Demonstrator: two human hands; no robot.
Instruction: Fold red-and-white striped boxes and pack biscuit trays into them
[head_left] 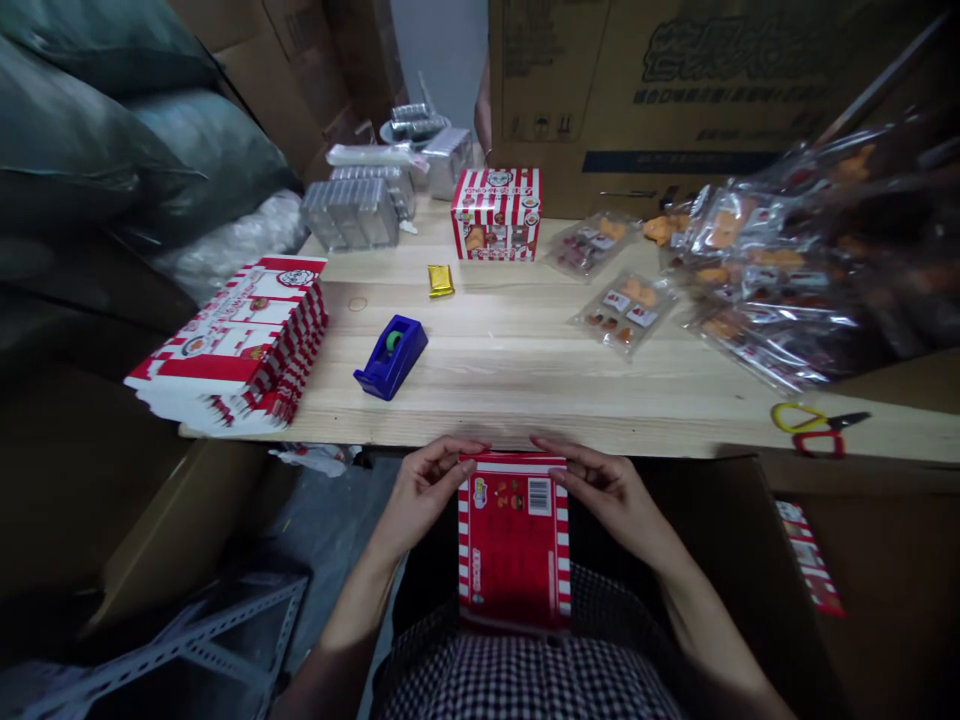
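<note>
I hold a red and white striped carton (514, 545) upright over my lap, just below the wooden table's front edge (525, 430). My left hand (424, 490) grips its top left corner, fingers curled over the top flap. At the top right corner my right hand (607, 485) does the same, fingertips pressing on the flap. The carton's face shows a barcode and small pictures.
A stack of flat striped cartons (240, 340) lies at the table's left end. A blue tape dispenser (390, 357), a gold packet (440, 280), an assembled striped box (496, 213), clear trays (352, 210), bagged toy packets (750, 280) and scissors (814, 425) are also there. Big cardboard boxes stand behind.
</note>
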